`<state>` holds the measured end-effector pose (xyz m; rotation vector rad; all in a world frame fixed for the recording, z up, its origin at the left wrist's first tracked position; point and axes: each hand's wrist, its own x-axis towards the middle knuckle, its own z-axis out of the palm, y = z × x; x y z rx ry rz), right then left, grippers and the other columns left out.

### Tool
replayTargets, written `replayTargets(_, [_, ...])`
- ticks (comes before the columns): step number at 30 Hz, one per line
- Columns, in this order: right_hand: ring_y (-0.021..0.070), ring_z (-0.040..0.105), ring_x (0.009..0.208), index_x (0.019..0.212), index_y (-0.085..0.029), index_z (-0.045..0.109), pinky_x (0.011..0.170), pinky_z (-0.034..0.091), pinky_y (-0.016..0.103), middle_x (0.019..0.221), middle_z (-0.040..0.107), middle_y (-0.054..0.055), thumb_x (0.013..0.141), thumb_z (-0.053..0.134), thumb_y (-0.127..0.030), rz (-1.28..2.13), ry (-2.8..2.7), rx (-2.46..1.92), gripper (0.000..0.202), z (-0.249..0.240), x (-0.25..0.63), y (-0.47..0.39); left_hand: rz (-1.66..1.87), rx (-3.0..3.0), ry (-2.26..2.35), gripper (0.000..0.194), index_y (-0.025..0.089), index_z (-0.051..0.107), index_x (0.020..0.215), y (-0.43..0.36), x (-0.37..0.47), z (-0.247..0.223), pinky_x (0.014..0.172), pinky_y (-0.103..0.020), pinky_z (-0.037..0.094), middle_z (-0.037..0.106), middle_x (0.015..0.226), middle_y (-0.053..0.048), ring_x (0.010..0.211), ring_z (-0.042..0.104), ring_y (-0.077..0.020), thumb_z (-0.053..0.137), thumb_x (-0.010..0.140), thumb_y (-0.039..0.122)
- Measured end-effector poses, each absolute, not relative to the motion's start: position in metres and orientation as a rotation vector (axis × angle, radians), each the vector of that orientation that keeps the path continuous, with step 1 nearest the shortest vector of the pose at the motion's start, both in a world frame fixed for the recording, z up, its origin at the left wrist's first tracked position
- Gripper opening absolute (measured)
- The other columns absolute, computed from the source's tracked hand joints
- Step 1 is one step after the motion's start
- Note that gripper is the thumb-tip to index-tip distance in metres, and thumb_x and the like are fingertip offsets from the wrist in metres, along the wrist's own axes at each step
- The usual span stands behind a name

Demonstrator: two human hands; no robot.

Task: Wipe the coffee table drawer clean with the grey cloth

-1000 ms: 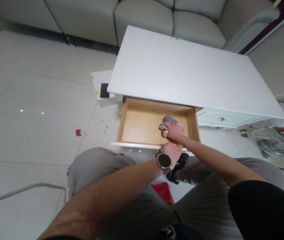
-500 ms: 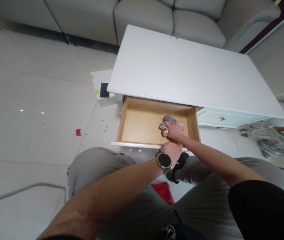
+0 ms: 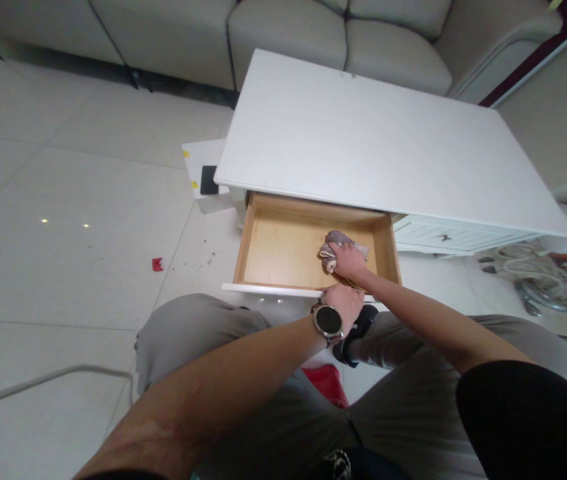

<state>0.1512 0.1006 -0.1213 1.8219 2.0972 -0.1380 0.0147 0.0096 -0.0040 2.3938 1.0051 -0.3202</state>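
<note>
A pulled-out wooden drawer [image 3: 283, 243] with a white front juts from the white coffee table [image 3: 373, 140]. Inside it, toward the right, my right hand [image 3: 349, 261] is closed on a crumpled grey-brown cloth [image 3: 336, 240] and presses it to the drawer's bottom. My left hand [image 3: 344, 300], with a watch [image 3: 328, 321] on the wrist, grips the top edge of the drawer front just below my right hand. Its fingertips are partly hidden behind that edge.
A grey sofa [image 3: 288, 30] stands behind the table. On the floor left are a white sheet with a black item [image 3: 208, 180] and a red scrap [image 3: 157, 265]. Coiled hoses [image 3: 523, 267] lie at right. A second drawer [image 3: 446, 237] is closed. Something red [image 3: 327, 385] lies between my legs.
</note>
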Motion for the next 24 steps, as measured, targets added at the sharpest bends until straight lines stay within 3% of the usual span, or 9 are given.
replayTargets(6, [0.0359,0.057,0.118,0.154,-0.028,0.044,0.089,0.048,0.040,0.132,0.058,0.020,0.097,0.056,-0.039,-0.149,2.087,1.817,0.060,-0.1201,0.1505,0.1007,-0.327,2.393,1.004,0.044,0.007,0.062,0.136,0.0098,0.0131,0.0003,0.087,-0.049,0.063,0.076,0.120,-0.021,0.110,0.076,-0.0297,0.034,0.102,0.003])
replayTargets(12, [0.0359,0.056,0.121,0.157,-0.026,0.041,0.094,0.047,0.042,0.137,0.057,0.021,0.099,0.053,-0.037,-0.173,2.050,1.808,0.061,-0.1159,0.1480,0.1002,-0.326,2.398,0.999,0.043,0.006,0.061,0.137,0.0095,0.0125,0.0017,0.083,-0.045,0.064,0.076,0.120,-0.022,0.109,0.076,-0.0279,0.035,0.102,0.003])
replayTargets(24, [0.0351,0.057,0.120,0.155,-0.025,0.043,0.093,0.047,0.041,0.133,0.058,0.020,0.099,0.054,-0.038,-0.161,2.066,1.810,0.059,-0.1150,0.1478,0.0997,-0.349,2.367,1.011,0.045,0.007,0.062,0.136,0.0109,0.0138,0.0043,0.086,-0.054,0.063,0.075,0.122,-0.023,0.112,0.075,-0.0318,0.034,0.101,0.002])
